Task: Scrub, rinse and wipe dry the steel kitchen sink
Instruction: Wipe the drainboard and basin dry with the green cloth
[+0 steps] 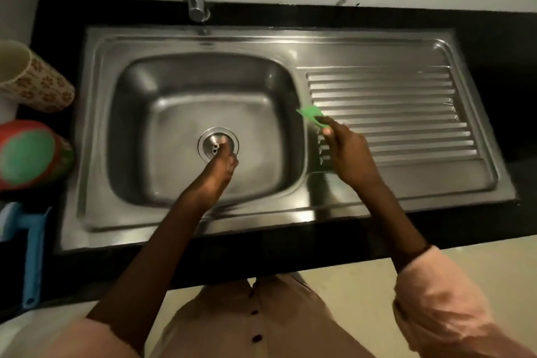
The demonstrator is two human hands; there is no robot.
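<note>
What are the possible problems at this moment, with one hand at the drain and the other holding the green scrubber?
1. The left hand reaches to the drain strainer; the strainer might lift out or a fingertip might catch on it.
2. The right hand pinches the green scrubber by one end over the drainboard; on wet steel it may slip free.

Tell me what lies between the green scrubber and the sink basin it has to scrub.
Nothing visible blocks it. The right hand grips the green scrubber over the drainboard, beside the open basin. The left hand reaches the drain strainer inside the basin, the only thing in it.
</note>
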